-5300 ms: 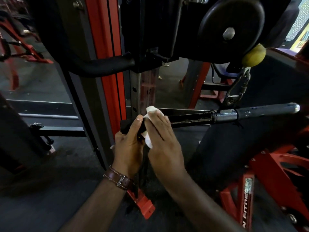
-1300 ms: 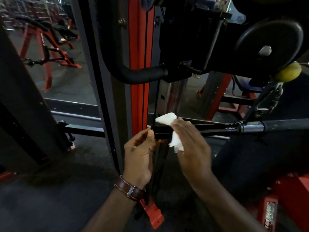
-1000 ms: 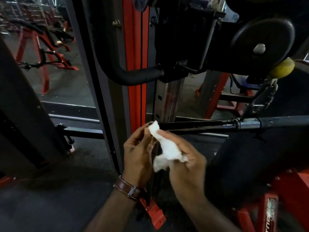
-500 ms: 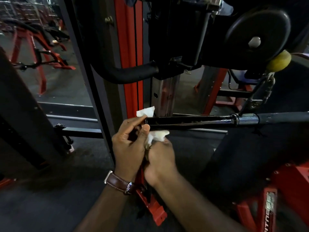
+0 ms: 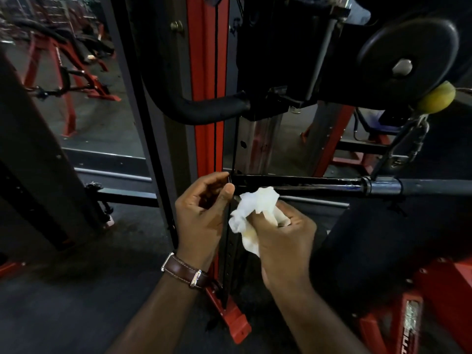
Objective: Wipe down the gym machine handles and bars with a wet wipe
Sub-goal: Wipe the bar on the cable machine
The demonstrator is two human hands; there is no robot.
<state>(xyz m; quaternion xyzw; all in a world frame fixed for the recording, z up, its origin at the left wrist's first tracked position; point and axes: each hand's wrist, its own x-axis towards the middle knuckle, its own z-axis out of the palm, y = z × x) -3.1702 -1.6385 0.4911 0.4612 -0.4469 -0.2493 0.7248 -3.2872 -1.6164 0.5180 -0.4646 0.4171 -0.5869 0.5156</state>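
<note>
Nearest, a crumpled white wipe is bunched in the curled fingers of the right hand, just below the bar. The bar's left end is pinched between thumb and fingers of the left hand, a brown watch strap at its wrist. Beyond, a red upright, a black padded handle and a dark floor are seen. Half a second ago the wipe was pressed up against the bar's end; it is now held lower.

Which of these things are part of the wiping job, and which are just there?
Part of the job:
crumpled white wet wipe
long black metal bar
left hand
right hand

Just there:
yellow ball
round black weight plate
brown leather wristwatch
</note>
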